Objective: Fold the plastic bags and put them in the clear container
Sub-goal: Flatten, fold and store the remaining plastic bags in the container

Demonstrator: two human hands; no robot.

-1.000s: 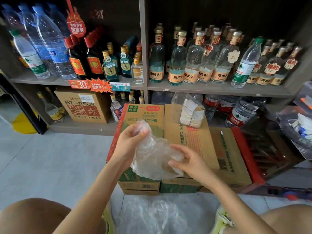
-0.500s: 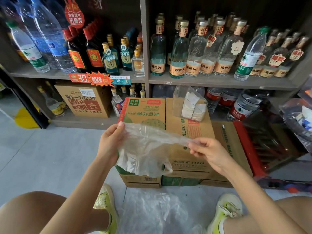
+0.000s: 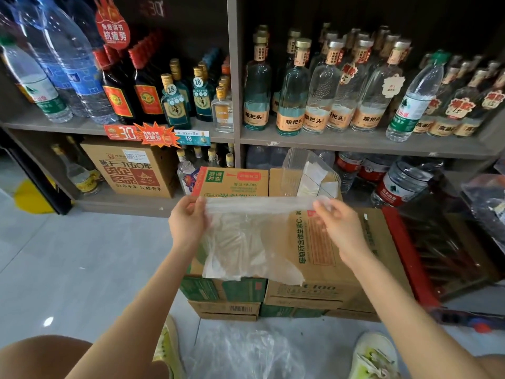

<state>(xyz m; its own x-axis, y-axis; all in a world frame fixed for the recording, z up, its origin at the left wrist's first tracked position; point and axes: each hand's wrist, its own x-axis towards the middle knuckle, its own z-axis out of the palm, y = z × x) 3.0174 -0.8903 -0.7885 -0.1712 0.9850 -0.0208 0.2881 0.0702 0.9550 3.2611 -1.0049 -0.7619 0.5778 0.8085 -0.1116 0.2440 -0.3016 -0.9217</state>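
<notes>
Clear plastic, thin and crinkly: the bag [image 3: 246, 242] is stretched out wide between both hands, pretty much dead centre, hanging in front of the cardboard boxes [image 3: 352, 269]. The left hand [image 3: 187, 224] pinches the top edge at the bag's 10 o'clock corner, fingers closed on the film. The right hand [image 3: 338, 228] pinches the other end at about 2 o'clock, thumb and fingertips closed on the plastic too. The top edge runs roughly level and taut, and the rest droops down toward 6.

The container [image 3: 308, 173] sits on top of the boxes at about 1 o'clock from the bag, close to the shelf [image 3: 355, 143], with some white folded stuff in it. More bags [image 3: 240, 351] lie in a loose heap on the floor at 6 o'clock, between the shoes [image 3: 374, 356]. Bottles [image 3: 292, 88] fill the shelf across 12.
</notes>
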